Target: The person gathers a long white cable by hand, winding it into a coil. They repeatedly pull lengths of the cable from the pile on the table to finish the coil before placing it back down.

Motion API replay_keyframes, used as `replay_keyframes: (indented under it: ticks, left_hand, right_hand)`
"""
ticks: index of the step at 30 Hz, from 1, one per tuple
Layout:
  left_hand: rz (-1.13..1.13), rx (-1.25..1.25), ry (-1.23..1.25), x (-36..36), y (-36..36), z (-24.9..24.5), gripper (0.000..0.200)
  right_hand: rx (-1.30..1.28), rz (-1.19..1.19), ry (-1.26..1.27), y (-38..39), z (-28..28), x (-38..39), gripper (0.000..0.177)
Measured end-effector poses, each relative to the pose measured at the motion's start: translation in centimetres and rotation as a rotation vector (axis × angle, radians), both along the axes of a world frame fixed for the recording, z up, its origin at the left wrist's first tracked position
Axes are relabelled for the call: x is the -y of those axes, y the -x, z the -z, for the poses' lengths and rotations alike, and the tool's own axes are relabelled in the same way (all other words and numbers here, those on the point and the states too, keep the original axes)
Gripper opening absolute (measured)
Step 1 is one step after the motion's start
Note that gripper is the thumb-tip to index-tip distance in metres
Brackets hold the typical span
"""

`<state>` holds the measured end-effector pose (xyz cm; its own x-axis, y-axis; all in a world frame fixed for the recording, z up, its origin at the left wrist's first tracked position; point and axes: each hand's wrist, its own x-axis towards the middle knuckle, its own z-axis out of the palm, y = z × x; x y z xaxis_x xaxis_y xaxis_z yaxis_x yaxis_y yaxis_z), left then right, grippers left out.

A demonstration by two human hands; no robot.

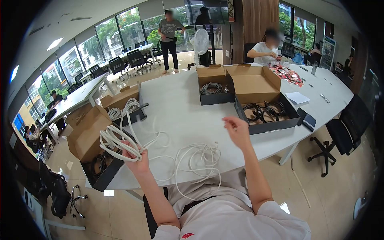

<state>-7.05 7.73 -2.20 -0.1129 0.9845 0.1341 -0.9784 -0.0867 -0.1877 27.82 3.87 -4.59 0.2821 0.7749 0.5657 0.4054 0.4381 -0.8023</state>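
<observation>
— Where do we have the white cable point(118, 143)?
— Our left hand point(136, 156) is clamped round a bunch of its loops: smooth, round, rubbery cord. Its slack tail point(200, 159) curls rightward from that fist over the matte table point(180, 116), lying crosswise between our hands.
— And our right hand point(239, 130)?
— Open, fingers spread, empty, raised above the tail. The cardboard box point(276, 125) of black cables point(264, 110) sits just beyond it. Our left hand is the nearer one.

On the table point(176, 108), cable point(204, 150) lies at the near edge, left box point(86, 138) beside it, far box point(212, 99) and right box point(272, 126) behind.
</observation>
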Motion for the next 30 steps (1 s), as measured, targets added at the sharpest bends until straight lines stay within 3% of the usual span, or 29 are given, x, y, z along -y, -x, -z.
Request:
replay_keyframes:
  ticks: [2,4,5,7,10,13,15,20,21,22,23,26,27,30]
  left_hand:
    - [0.018,0.022,0.091,0.8,-0.8,-1.5,0.016]
    - [0.035,0.016,0.121,1.1,-1.3,-1.8,0.019]
    - [0.073,0.014,0.11,1.2,-1.6,-1.9,0.022]
    - [0.17,0.062,0.009,1.1,-1.7,-1.4,0.023]
    - [0.194,0.056,0.008,1.1,-1.9,-1.5,0.022]
    - [0.001,-0.1,0.144,0.0,0.1,-1.7,0.015]
    - [-0.079,-0.142,0.083,-1.9,4.6,-0.2,0.012]
    - [-0.372,-0.408,0.09,-1.9,13.7,-4.5,0.017]
    - [-0.306,-0.518,-0.11,-2.1,16.2,-4.7,0.014]
    - [-0.525,-0.579,0.171,-0.8,14.5,-8.2,0.011]
    - [-0.488,-0.58,0.089,-2.3,18.4,-7.3,0.011]
    - [-0.598,-0.689,0.252,-1.9,18.3,-10.0,0.017]
    - [-0.454,-0.633,0.026,-2.2,19.7,-9.6,0.024]
    - [-0.537,-0.603,0.022,-4.4,22.1,-9.8,0.026]
  right_hand:
    - [0.016,-0.171,-0.022,3.4,-0.4,0.8,0.015]
    - [0.144,-0.327,0.132,7.0,-1.1,2.0,0.022]
    - [0.206,-0.388,0.062,8.9,-0.4,1.9,0.033]
    - [0.397,-0.272,-0.265,12.7,1.7,1.6,0.039]
    - [0.38,-0.425,0.048,16.0,4.2,0.2,0.035]
    - [0.31,-0.365,0.176,16.1,4.8,-1.6,0.03]
    - [0.314,-0.133,0.054,14.2,4.1,-2.8,0.024]
    - [0.115,0.27,-0.154,2.6,2.7,-9.1,0.014]
    - [0.091,0.357,-0.187,0.0,3.0,-10.3,0.011]
    - [0.106,0.401,-0.142,-2.3,3.3,-10.9,0.009]
    - [0.12,0.442,-0.099,-4.1,3.3,-11.2,0.009]
    - [-0.281,0.037,0.319,-6.6,2.0,-10.8,0.013]
    - [-0.338,-0.086,0.414,-6.3,1.2,-10.4,0.014]
    - [-0.458,-0.458,0.566,-6.2,-0.4,-9.2,0.011]
